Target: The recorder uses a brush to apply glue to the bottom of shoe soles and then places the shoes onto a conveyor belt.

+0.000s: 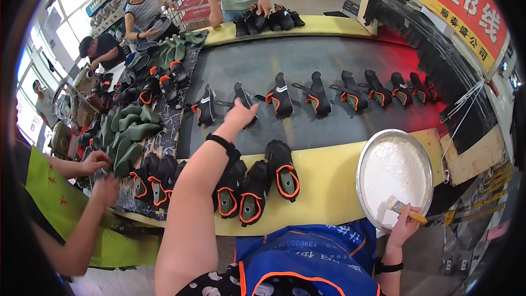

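Observation:
My left hand (241,114) reaches across to a black shoe (240,92) on the dark conveyor belt (219,66). Thumb and forefinger are at the shoe, which the hand partly covers. In my right hand (405,226) is a paintbrush (410,213) with a yellow handle, its pale bristles touching white liquid in a round metal basin (360,186). Black shoes with orange collars stand along the belt, among them one (281,96) just right of my left hand. Nearer me, several more, including this black shoe (281,171), rest on the yellow ledge (329,186).
At left, a co-worker's hands (101,178) are beside a pile of green shoe lasts (129,131) on a worktable. Another person handles black shoes (268,21) on the far yellow ledge (329,26). A red glow lights the belt's right end, by a dark fringed curtain (422,44).

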Demonstrator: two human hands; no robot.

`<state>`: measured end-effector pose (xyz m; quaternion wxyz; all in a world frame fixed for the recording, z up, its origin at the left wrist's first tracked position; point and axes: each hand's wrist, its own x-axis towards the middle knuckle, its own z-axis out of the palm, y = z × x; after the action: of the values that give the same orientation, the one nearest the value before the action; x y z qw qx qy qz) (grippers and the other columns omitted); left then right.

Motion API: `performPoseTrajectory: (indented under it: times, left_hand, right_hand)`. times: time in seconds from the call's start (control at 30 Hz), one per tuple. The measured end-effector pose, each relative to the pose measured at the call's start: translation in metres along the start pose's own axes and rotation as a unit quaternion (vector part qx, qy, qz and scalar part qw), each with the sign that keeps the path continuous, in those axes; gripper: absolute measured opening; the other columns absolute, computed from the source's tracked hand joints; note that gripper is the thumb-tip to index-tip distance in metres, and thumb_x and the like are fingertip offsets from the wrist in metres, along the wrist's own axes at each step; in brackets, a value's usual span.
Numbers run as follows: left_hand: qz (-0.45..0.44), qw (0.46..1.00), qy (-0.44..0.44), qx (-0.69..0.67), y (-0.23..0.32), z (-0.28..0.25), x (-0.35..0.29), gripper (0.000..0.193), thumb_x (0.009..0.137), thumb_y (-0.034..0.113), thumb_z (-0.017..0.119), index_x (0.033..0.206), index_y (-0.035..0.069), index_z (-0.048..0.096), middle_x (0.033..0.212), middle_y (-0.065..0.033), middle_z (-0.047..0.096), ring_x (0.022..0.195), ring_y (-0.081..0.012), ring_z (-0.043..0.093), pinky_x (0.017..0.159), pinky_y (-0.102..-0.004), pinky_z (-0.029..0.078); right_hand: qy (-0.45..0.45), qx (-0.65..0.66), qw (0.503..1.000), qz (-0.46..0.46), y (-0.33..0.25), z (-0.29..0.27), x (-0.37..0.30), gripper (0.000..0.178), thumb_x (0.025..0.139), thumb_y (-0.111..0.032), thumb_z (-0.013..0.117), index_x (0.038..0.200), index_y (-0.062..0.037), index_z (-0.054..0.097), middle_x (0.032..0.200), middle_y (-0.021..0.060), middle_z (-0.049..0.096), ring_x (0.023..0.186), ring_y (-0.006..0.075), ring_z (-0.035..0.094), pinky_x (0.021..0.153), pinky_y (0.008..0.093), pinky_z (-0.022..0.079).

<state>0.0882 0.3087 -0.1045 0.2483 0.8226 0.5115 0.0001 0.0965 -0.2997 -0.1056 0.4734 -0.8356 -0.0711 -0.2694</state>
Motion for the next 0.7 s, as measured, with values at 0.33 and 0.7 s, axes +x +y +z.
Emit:
performPoseTrajectory:
  times: [0.33,0.7]
  left_hand:
    - [0.167,0.980,0.027,0.103,-0.011,0.043,0.027,0.056,0.085,0.012,0.061,0.139,0.024,0.051,0.116,-0.0212,0.067,0.113,-0.0427,0.060,0.096,-0.0447,0.050]
    - [0.062,0.968,0.243,0.031,-0.057,-0.019,0.034,0.046,0.081,0.032,0.070,0.127,0.032,0.064,0.127,-0.0192,0.056,0.122,-0.0422,0.052,0.099,-0.0418,0.048]
  right_hand:
    - [-0.019,0.015,1.000,0.002,-0.017,-0.003,-0.002,0.018,0.098,-0.010,0.058,0.085,0.0009,0.052,0.077,0.0067,0.054,0.071,0.0150,0.052,0.066,0.0307,0.045]
    - [-0.019,0.003,1.000,-0.002,-0.018,0.000,-0.003,0.018,0.098,-0.011,0.058,0.085,0.0021,0.055,0.078,0.0070,0.056,0.072,0.0144,0.054,0.062,0.0282,0.044]
